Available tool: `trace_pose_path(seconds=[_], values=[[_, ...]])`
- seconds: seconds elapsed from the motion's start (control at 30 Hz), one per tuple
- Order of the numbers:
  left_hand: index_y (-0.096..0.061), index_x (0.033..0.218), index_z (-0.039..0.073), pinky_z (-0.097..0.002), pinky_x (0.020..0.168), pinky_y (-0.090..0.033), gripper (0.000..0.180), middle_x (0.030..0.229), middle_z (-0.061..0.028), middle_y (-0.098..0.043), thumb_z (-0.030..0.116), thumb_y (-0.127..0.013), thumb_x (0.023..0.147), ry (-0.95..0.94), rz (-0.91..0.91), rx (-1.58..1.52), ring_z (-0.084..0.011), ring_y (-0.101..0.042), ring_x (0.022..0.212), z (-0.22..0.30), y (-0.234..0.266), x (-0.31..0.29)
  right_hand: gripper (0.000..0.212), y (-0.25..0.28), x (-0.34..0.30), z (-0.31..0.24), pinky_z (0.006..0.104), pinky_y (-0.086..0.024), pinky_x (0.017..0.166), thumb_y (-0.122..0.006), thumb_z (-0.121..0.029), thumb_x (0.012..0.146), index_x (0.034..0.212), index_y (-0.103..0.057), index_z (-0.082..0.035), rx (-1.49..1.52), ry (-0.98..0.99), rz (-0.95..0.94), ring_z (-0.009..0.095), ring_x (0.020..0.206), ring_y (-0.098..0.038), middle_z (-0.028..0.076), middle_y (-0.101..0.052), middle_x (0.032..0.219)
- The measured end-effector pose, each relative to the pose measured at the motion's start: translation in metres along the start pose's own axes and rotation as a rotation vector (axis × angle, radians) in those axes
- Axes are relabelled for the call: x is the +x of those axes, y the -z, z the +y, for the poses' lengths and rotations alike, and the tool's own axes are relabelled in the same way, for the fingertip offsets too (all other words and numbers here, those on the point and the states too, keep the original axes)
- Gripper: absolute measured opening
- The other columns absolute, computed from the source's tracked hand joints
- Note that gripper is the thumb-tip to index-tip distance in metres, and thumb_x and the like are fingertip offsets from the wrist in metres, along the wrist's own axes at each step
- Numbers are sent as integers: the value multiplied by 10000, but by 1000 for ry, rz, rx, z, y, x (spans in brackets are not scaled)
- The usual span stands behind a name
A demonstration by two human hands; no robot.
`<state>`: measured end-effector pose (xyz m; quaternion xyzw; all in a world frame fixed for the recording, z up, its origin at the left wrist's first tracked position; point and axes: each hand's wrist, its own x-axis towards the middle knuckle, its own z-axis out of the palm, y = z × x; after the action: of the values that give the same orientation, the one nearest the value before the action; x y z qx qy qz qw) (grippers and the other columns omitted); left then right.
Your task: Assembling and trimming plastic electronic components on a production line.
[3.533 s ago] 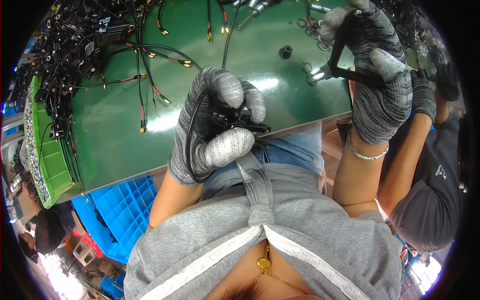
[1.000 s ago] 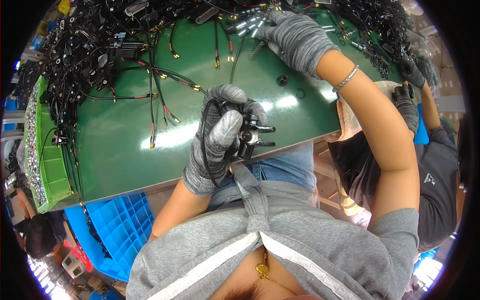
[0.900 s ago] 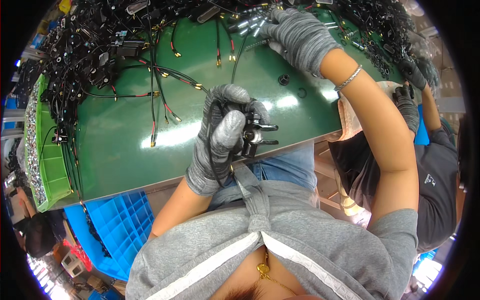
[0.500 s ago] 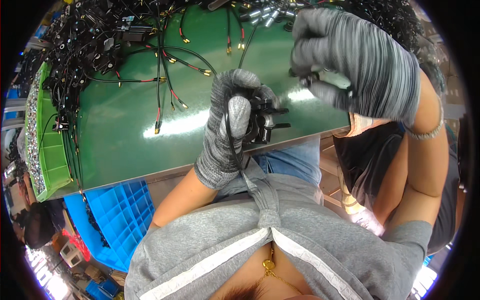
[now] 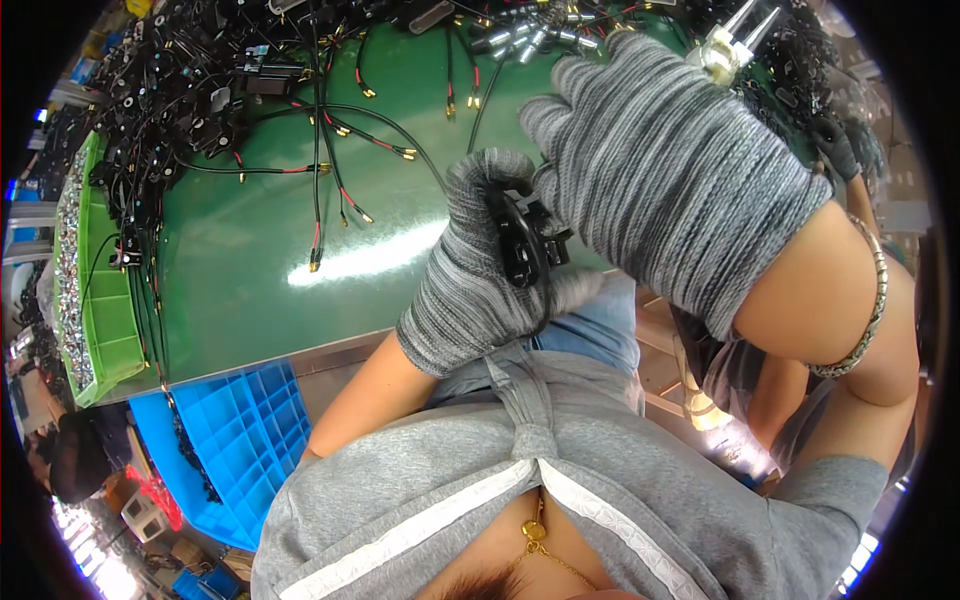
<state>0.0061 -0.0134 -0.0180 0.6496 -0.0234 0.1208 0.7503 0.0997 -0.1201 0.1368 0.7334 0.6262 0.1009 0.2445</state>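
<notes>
My left hand [image 5: 475, 270], in a grey striped knit glove, is closed around a black plastic part [image 5: 520, 245] with a black cable [image 5: 543, 290] looping over it. Close against its right side is my right hand [image 5: 660, 165], gloved the same way, back upward and fingers curled; what the fingertips hold, if anything, is hidden. A silver two-pronged metal piece [image 5: 722, 55] sticks out past the far edge of that hand. Its lower end is covered, so I cannot tell whether I hold it.
Black cables with red and gold ends [image 5: 345, 195] lie on the green tabletop [image 5: 260, 300]. Heaps of black parts [image 5: 200, 100] and silver cylinders [image 5: 540, 35] sit at the back. A green bin [image 5: 110, 320] stands left, a blue crate [image 5: 230, 430] below. Another person's gloved hand [image 5: 835, 145] shows right.
My right hand has come left and down toward the black part, its back now turned up. My left hand has turned the part, so its two prongs no longer show. The silver piece has come into view.
</notes>
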Motion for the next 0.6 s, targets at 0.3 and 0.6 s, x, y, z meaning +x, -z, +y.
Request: trace_pose_path(seconds=[0.3,0.6], values=[[-263,1292,70,-330,935,-459,878,1127,-101,-462,206,-860,663,-82,63,38,-193,-509,1041,-3,-1,2,128,1,2,-5,333,-486,794,-654,-143,758,875,-686,-102,-16,-7,-6,212,895,-607,59,-615,916],[-305,1274,84,-324,929,-461,857,1155,-95,-481,185,-875,642,109,-3,-153,-194,-527,1066,-3,-5,4,151,-3,-1,-14,335,-482,809,-649,-147,768,896,-697,-86,176,-54,97,220,906,-604,43,-621,911]])
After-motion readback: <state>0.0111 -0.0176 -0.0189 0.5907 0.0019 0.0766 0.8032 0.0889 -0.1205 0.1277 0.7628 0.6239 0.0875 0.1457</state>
